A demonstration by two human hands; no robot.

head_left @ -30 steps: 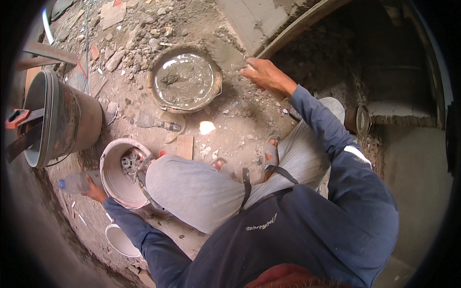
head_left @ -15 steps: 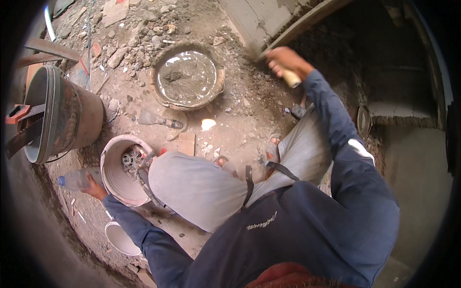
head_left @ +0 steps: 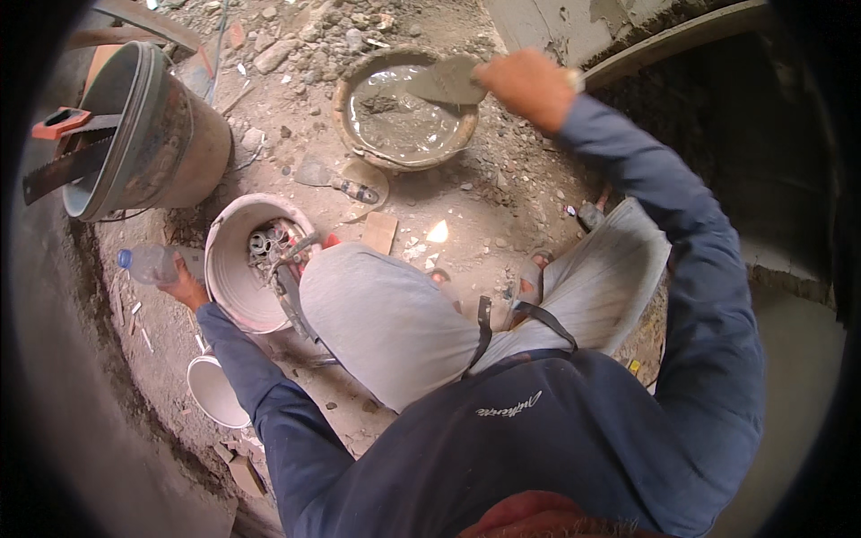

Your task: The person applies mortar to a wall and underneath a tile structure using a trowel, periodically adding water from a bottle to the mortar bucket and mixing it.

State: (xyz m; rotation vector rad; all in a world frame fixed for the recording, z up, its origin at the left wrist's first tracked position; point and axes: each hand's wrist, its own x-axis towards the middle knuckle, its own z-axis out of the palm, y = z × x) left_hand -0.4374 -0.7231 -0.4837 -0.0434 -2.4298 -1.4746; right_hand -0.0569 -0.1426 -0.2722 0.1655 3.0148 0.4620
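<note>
My right hand (head_left: 531, 88) grips the handle of a trowel (head_left: 447, 81), whose grey blade reaches over the right side of a round basin (head_left: 348, 134) of wet mortar (head_left: 395, 124). Whether the blade touches the mortar, I cannot tell. Over at the left, my left hand (head_left: 186, 285) is closed around a clear plastic bottle (head_left: 151, 264) with a blue cap. That bottle lies on its side against a pale bucket (head_left: 235, 309) holding small pipe fittings (head_left: 269, 244).
A large bucket (head_left: 202, 143) with a handsaw (head_left: 76, 166) stands at far left. A scraper (head_left: 336, 183) lies below the basin. A small white bucket (head_left: 213, 394) is near my left forearm. Rubble (head_left: 296, 54) covers the far ground; a concrete slab (head_left: 547, 36) borders the upper right.
My right hand has swung left from the slab's edge to the basin, bringing the trowel blade over the mortar. My left hand keeps its hold on the bottle. The view has shifted.
</note>
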